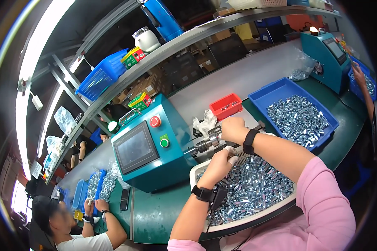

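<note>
A teal benchtop machine (171,129) with a dark screen, a red knob and a green button stands before me. A metal chuck (203,145) juts from its right side toward a small metal fixture. My right hand (234,129) is at that fixture, fingers curled and mostly turned from view. Just below the chuck is my left hand (218,166), its fingers pinched together, white coverings on the tips; what they hold is hidden. Under both hands lies a white tray (194,178) heaped with small shiny metal parts (255,188).
Right of the machine are a red bin (226,107), white gloves (205,123) and a blue tray (262,98) of similar parts. A phone (125,199) lies left on the green bench (155,215). A co-worker (88,226) sits left; another's arm (360,79) shows right. A shelf runs overhead.
</note>
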Demonstrator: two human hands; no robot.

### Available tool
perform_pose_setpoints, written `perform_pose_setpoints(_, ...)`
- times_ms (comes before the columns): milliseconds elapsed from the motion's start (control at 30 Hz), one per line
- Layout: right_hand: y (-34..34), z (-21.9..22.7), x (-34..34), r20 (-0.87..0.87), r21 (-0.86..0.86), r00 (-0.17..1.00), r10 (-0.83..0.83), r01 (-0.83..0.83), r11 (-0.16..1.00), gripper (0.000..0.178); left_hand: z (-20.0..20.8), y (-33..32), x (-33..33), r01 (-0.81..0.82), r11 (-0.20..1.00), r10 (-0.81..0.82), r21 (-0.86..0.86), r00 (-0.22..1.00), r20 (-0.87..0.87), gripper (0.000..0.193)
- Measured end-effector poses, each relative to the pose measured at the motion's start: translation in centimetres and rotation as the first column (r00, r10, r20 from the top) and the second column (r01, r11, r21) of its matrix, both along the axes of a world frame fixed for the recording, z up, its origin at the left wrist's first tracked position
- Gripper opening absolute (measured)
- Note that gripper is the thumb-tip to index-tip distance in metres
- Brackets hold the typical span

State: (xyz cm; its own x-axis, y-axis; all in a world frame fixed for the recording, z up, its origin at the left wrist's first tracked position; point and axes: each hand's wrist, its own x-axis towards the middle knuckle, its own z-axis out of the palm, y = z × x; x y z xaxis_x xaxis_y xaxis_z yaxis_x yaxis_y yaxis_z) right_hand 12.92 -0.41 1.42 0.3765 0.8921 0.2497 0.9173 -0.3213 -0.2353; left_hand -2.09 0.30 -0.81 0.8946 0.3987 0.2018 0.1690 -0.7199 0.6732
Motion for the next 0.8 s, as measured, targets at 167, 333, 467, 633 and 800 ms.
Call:
perform_pose_setpoints(167, -0.8, 1.8, 3.6, 0.028, 0.082, 0.981, -0.190, 0.187, 0.979, 0.023, -0.4, 0.9, -0.3, -0.053, 0.994, 0.063, -0.093, 0.992, 0.110, 0.019)
perform_pose_setpoints(333, -5.3, 0.1, 12.0, 0.134, 0.013, 0.879, -0.457, 0.459, 0.888, 0.021, -0.4, 1.9, -0.4, -0.144, 0.981, 0.166, -0.131, 0.971, 0.172, 0.022)
perform_pose_setpoints(467, -6.6, 0.5, 11.6, 0.121, -0.045, 0.863, -0.490, 0.498, 0.866, 0.022, 0.4, 1.8, -0.6, -0.234, 0.971, 0.221, 0.046, 0.955, 0.199, 0.021)
perform_pose_setpoints(633, -2.1, 1.2, 5.3, -0.321, 0.156, 0.925, -0.203, 0.263, 0.952, 0.030, 0.7, 1.2, -0.4, -0.345, 0.937, 0.323, 0.062, 0.919, 0.227, 0.018)
perform_pose_setpoints(800, -1.7, -0.7, 0.2, -0.489, 0.359, 0.872, 0.026, 0.174, 0.917, 0.020, 0.0, 3.1, 0.0, -0.368, 0.907, 0.280, 0.206, 0.890, 0.361, 0.019)
